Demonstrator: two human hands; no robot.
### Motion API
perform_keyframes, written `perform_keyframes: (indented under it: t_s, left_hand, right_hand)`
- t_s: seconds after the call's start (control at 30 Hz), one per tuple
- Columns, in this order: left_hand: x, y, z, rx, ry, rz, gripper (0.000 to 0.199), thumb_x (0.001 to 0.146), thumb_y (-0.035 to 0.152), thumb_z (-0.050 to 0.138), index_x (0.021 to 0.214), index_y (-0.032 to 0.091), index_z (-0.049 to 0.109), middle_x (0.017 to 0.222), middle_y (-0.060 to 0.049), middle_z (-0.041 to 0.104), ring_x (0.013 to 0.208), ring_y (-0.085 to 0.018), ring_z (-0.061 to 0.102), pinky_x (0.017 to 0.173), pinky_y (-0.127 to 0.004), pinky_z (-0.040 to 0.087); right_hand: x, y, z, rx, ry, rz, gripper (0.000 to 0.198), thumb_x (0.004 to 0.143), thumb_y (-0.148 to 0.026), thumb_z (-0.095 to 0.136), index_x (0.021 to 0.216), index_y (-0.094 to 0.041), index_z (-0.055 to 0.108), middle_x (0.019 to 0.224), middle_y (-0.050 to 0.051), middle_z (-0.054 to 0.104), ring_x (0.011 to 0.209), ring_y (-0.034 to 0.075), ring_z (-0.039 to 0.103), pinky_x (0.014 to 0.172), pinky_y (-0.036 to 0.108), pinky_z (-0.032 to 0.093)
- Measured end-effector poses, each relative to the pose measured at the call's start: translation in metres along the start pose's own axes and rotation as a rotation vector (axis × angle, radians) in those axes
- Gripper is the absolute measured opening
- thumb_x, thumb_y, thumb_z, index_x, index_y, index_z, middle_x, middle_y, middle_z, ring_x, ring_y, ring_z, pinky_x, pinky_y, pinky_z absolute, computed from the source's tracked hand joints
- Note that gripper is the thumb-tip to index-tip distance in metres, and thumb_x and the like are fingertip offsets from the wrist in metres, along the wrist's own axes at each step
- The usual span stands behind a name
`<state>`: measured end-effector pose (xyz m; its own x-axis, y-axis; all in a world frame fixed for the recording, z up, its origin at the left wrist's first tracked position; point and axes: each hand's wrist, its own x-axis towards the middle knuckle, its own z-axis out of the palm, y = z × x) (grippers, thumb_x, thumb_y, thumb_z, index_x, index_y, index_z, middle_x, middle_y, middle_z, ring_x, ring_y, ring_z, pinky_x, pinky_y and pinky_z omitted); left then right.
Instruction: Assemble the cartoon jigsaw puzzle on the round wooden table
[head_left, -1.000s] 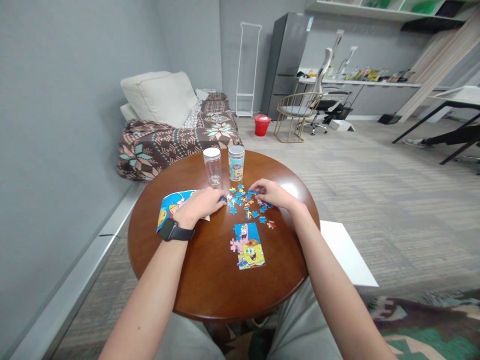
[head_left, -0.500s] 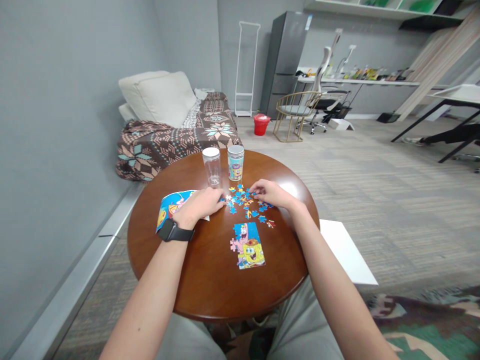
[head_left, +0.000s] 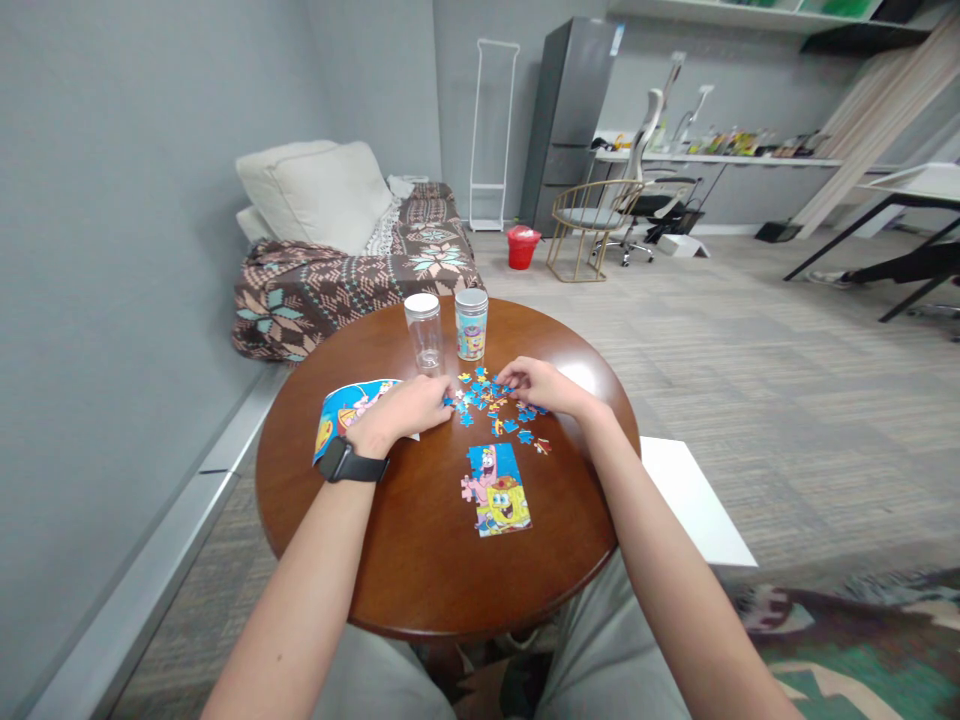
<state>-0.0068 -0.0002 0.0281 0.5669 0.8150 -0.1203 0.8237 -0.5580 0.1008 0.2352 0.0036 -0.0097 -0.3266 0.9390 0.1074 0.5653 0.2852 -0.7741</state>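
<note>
Head view: beyond the joined puzzle section (head_left: pixel 501 492), the left hand (head_left: pixel 417 405) and right hand (head_left: pixel 541 385) flank loose pieces (head_left: pixel 480 392), fingers curled; whether they pinch any cannot be told.

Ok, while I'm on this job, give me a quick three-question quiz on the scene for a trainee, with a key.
1. True or false: the assembled puzzle section lies nearer the person than the loose puzzle pieces.
2. Which hand partly hides the printed sheet from the camera?
3. Multiple choice: seen from the person's side, the clear jar stands where relative to the printed canister?
A) to its left
B) to its right
C) on top of it

Key:
1. True.
2. The left hand.
3. A.
</note>
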Motion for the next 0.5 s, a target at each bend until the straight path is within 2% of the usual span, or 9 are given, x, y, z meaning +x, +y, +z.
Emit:
perform_keyframes:
  t_s: [0.13,0.23,0.5]
  left_hand:
    - [-0.0003,-0.0002,0.0009,-0.019,0.016,0.015,0.019,0.083,0.028,0.05,0.099,0.022,0.058,0.089,-0.005,0.07,0.077,-0.021,0.065,0.063,-0.029,0.041]
    - [-0.001,-0.0001,0.0004,-0.025,0.018,0.01,0.015,0.084,0.03,0.05,0.095,0.022,0.057,0.084,-0.004,0.069,0.073,-0.021,0.064,0.062,-0.029,0.04]
    - [-0.0029,-0.0026,-0.0033,-0.028,-0.006,-0.049,0.027,0.086,0.04,0.05,0.101,0.02,0.062,0.094,-0.007,0.071,0.081,-0.022,0.066,0.069,-0.028,0.043]
  right_hand:
    - [-0.0011,-0.0022,-0.0009,-0.005,0.017,-0.01,0.041,0.06,0.009,0.05,0.087,-0.014,0.069,0.078,-0.001,0.061,0.068,0.009,0.058,0.067,0.021,0.051]
    - [-0.0009,-0.002,-0.0012,-0.013,0.018,-0.004,0.037,0.061,0.008,0.053,0.086,-0.014,0.069,0.078,-0.001,0.061,0.068,0.009,0.058,0.066,0.021,0.051]
    - [-0.0008,-0.004,-0.0011,0.029,-0.006,0.006,0.037,0.061,0.008,0.053,0.087,-0.013,0.068,0.078,0.0,0.063,0.069,0.009,0.059,0.065,0.02,0.051]
